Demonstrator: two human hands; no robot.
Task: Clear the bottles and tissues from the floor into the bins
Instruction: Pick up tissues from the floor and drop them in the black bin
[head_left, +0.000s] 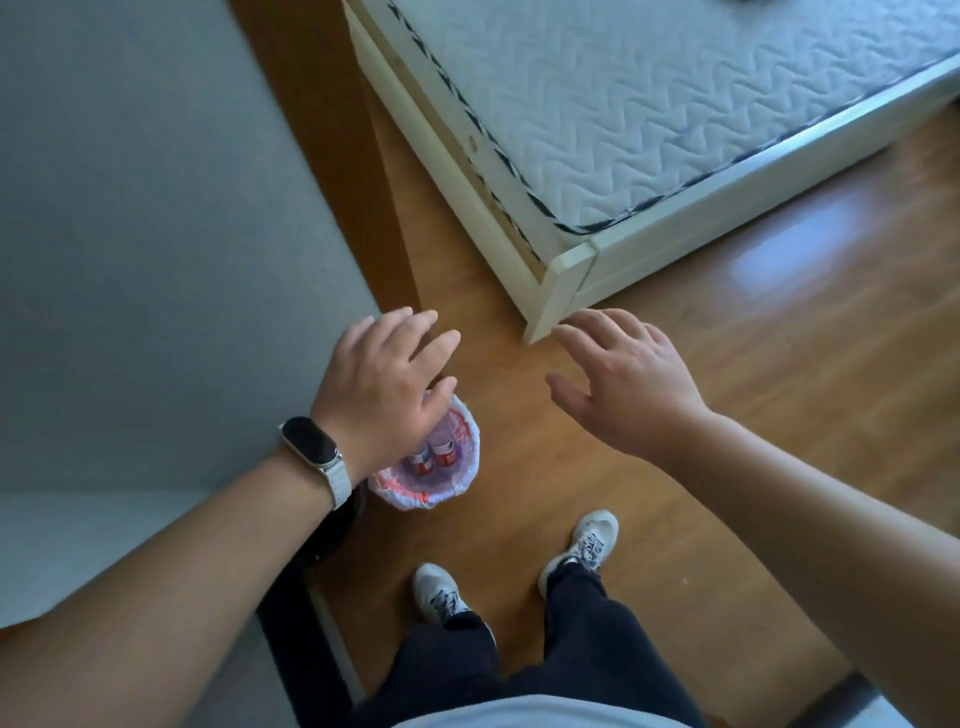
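A small round bin (457, 483) lined with a white and red plastic bag stands on the wooden floor by the wall. Inside it lie two bottles (441, 452) with red labels and white caps. My left hand (384, 384), a watch on its wrist, hovers over the bin's far-left rim with fingers spread and holds nothing. Held in the air to the right of the bin, near the bed corner, my right hand (623, 384) also has its fingers spread and is empty. No tissues show on the floor.
A bed frame corner (561, 291) with a quilted mattress (649, 104) juts in from the upper right. A grey wall (130, 234) runs along the left. My feet in white sneakers (439, 592) stand just behind the bin on the wooden floor (753, 374).
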